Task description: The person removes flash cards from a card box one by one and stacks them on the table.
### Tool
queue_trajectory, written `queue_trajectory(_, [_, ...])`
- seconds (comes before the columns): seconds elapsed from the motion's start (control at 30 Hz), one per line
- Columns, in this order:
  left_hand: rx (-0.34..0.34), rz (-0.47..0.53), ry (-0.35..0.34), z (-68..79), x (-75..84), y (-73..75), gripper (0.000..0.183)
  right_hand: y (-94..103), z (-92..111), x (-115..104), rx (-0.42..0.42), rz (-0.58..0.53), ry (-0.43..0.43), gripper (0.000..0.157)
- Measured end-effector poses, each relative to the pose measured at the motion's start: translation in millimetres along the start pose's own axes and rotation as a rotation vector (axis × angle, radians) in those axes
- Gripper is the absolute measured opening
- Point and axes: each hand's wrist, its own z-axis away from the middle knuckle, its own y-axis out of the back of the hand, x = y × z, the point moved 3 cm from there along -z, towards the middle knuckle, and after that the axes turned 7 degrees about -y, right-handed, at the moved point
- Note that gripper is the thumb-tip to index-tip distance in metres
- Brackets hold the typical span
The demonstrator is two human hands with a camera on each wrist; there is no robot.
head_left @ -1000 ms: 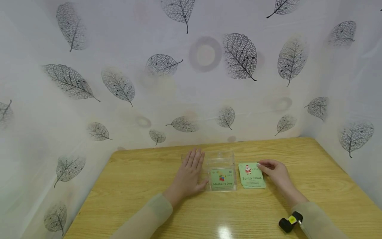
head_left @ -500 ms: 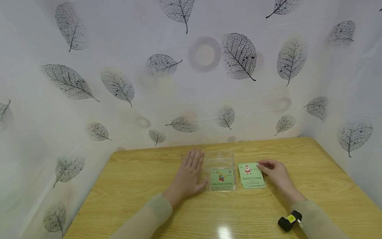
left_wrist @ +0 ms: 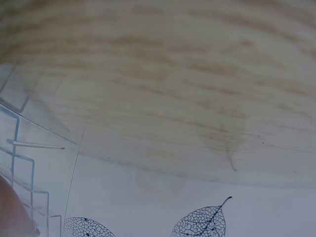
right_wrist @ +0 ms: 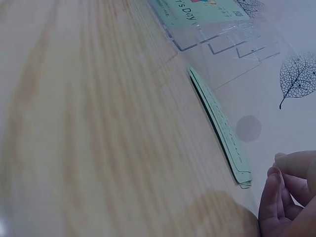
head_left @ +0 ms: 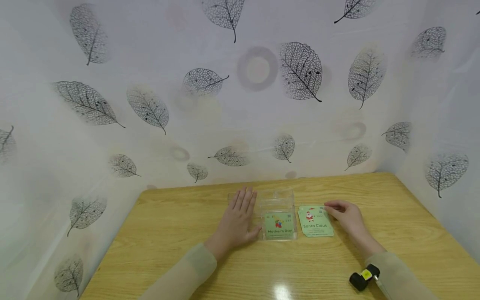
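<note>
In the head view my left hand [head_left: 237, 218] lies with straight fingers on the left part of a clear plastic card holder [head_left: 276, 203]. A green card reading "Mother's Day" [head_left: 278, 225] sits in its front. Right of the holder, a small stack of green cards [head_left: 316, 223] lies on the table, "Santa Claus" on top. My right hand [head_left: 346, 216] has bent fingers at the stack's top right corner. In the right wrist view the thumb and finger tips [right_wrist: 277, 160] nearly meet, slightly apart from the cards [right_wrist: 222, 128]. Whether they pinch a card is unclear.
The wooden table [head_left: 180, 233] meets a white leaf-patterned curtain [head_left: 225, 116] at the back and sides. A black device with a yellow label [head_left: 364, 276] is strapped by the right sleeve [head_left: 397, 277].
The top Santa Claus card has shifted slightly left and turned, baring a strip of a card beneath along its upper edge. Both hands have stayed almost in place.
</note>
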Motion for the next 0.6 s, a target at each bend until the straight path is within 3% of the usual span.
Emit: queue_trajectory(0.6, [-0.011,-0.014,-0.001,-0.4,0.1,2.3,0.102,1.9,0.4,0.0,-0.025,-0.049,-0.014,0.041])
